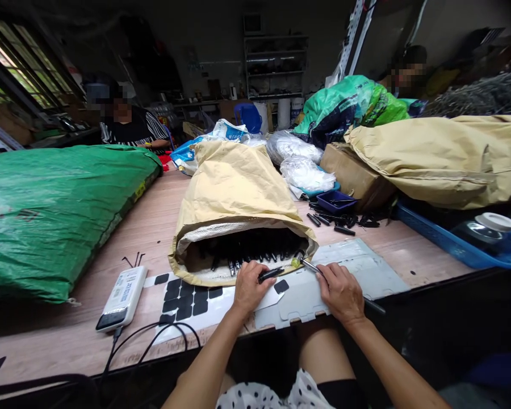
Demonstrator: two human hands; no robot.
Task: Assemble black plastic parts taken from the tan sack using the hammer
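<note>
My left hand (251, 285) is closed around a short black pen-shaped piece (271, 274), just in front of the open mouth of a tan sack (238, 187). The sack lies on its side, and many similar dark pieces (234, 264) show inside. In my right hand (343, 291) is a small hammer (310, 265) with a metal shaft and a yellowish head. Its head rests near the sack's lower right lip, and the dark handle end sticks out behind my wrist. Under both hands lies a grey-white board (344, 267).
A green sack (59, 204) fills the left. A white power bank (122, 298) with cables and a sheet of black stickers (185, 298) lie nearer. Loose black pieces (344, 230), a cardboard box (353, 179) and a blue tray (460, 241) stand right. Two people sit beyond.
</note>
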